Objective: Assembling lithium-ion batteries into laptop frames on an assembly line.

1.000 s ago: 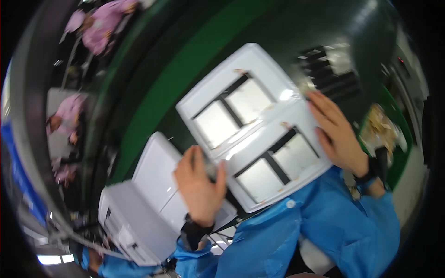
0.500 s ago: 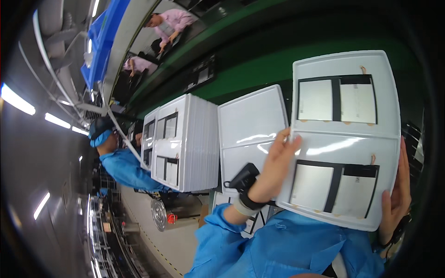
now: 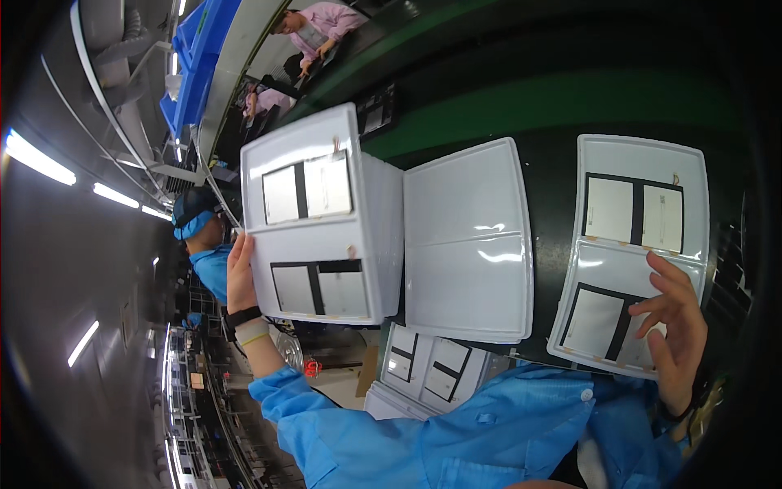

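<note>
My left hand (image 3: 241,277) grips the outer edge of a white plastic tray (image 3: 303,243) over the stack of trays (image 3: 383,236) at left. In each of its two compartments lies a flat silver-white double panel (image 3: 281,196) with black strips and a small orange tab, looking like a pouch battery pack. At right, a similar tray (image 3: 595,265) carries two more such panels. Above its lower compartment my right hand (image 3: 680,334) hovers with fingers apart, holding nothing and partly hiding the lower panel (image 3: 595,322).
Between the two sides lies a bare white tray (image 3: 464,281) on the dark bench. Below it are more trays with panels (image 3: 423,367). A green strip (image 3: 521,106) runs along the far side. A co-worker in blue (image 3: 208,261) is at left; people in pink (image 3: 326,28) work beyond.
The tray held by both hands at right has moved left over the stack, now in my left hand alone. My right hand has let go, and another loaded tray shows beneath it.
</note>
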A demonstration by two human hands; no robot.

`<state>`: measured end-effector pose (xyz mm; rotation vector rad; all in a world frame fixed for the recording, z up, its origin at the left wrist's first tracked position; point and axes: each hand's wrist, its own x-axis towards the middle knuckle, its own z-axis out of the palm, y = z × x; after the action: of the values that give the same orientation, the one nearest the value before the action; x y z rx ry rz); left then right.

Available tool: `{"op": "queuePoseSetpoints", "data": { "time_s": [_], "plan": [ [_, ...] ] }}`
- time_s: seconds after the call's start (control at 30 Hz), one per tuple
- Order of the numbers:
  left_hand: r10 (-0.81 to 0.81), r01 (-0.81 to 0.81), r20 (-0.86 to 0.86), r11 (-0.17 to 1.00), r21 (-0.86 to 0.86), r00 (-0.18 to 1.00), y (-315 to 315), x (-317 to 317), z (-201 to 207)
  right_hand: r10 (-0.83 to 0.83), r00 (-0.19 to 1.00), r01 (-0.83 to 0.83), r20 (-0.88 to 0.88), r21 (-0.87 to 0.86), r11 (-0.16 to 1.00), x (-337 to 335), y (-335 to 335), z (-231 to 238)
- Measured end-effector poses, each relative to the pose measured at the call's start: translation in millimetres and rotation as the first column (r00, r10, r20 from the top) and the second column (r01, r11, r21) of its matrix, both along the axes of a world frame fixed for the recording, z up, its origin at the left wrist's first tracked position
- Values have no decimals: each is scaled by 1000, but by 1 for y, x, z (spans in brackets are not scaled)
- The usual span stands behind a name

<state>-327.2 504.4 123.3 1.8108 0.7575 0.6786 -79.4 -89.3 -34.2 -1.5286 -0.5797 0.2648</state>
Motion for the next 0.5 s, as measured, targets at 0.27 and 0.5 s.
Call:
{"op": "queuePoseSetpoints", "data": {
  "time_s": [0.27, 0.5],
  "plan": [
    [294, 12, -397, 791, 612, 869, 149, -24, -88, -115, 993, 114, -23, -67, 991, 4, -16, -10],
    [597, -105, -308, 556, 825, 740, 133, -8, -118, -161, 984, 149, -79, -137, 979, 5, -28, -10]
  ]
}}
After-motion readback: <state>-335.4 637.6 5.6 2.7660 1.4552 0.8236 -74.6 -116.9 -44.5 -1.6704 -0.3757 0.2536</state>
